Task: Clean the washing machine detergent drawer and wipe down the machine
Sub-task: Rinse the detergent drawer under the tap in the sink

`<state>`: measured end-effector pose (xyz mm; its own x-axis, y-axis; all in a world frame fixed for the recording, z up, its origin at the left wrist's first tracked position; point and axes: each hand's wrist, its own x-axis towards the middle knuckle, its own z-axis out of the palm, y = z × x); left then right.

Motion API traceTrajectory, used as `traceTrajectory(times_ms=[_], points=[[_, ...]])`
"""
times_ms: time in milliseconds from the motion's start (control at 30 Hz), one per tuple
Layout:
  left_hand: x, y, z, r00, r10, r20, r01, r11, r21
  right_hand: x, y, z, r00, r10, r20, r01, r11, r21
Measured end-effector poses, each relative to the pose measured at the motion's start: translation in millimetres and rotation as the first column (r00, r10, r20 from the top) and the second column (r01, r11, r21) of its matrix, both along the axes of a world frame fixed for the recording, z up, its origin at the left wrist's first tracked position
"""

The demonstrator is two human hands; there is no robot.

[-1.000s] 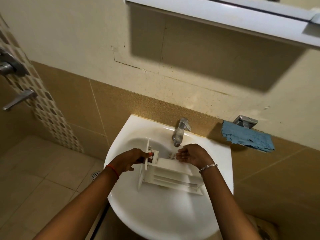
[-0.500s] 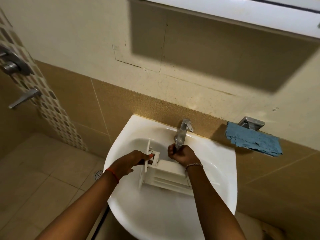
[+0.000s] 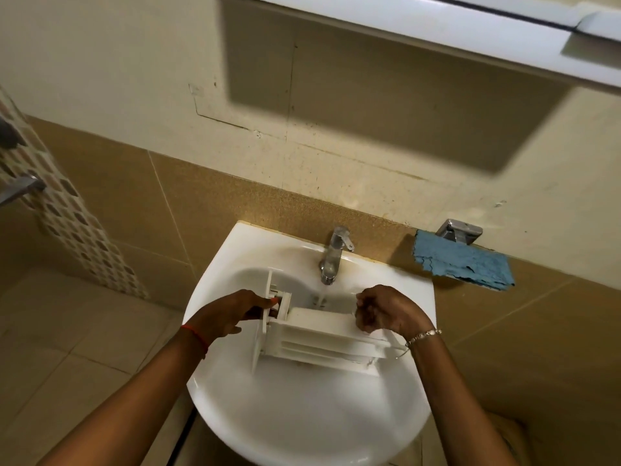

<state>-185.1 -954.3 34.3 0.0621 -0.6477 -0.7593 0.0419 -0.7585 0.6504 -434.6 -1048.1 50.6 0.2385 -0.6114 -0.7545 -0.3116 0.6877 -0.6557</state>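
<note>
The white detergent drawer (image 3: 322, 338) lies on its side across the white sink (image 3: 302, 415), under the chrome tap (image 3: 332, 257). A thin stream of water falls from the spout onto the drawer's back. My left hand (image 3: 232, 314) grips the drawer's front panel end, fingers hooked behind the panel. My right hand (image 3: 383, 311) is curled at the drawer's far right end, touching its edge; whether it grips it is unclear. A blue cloth (image 3: 463, 260) hangs on the wall ledge to the right.
A metal soap holder (image 3: 458, 230) sits behind the cloth. A white cabinet (image 3: 437, 25) overhangs the sink from above. Shower fittings (image 3: 20, 190) and a patterned tile strip (image 3: 77, 223) are on the left wall.
My right hand has moved from the tap back to the right end of the drawer. Water now runs from the tap. My left hand has stayed on the front panel.
</note>
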Motion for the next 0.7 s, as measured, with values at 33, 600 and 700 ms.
traceTrajectory(times_ms=[33,600,700], points=[[-0.4,0.0,-0.1,1.000,0.006,-0.002,-0.006,1.000,-0.002,-3.9,2.7,3.5,0.994,0.050,-0.094,-0.058,0.995,-0.083],[12.3,-5.6,9.2,0.999,-0.021,-0.044,0.018,0.997,-0.078,-45.2,22.0,-15.4,0.919,-0.046,-0.391,-0.107,0.927,-0.360],[18.5,-1.1,10.2,0.994,0.024,-0.107,-0.033,0.996,-0.079,-55.1,31.1,-9.5,0.952,-0.043,-0.304,-0.073,0.930,-0.359]])
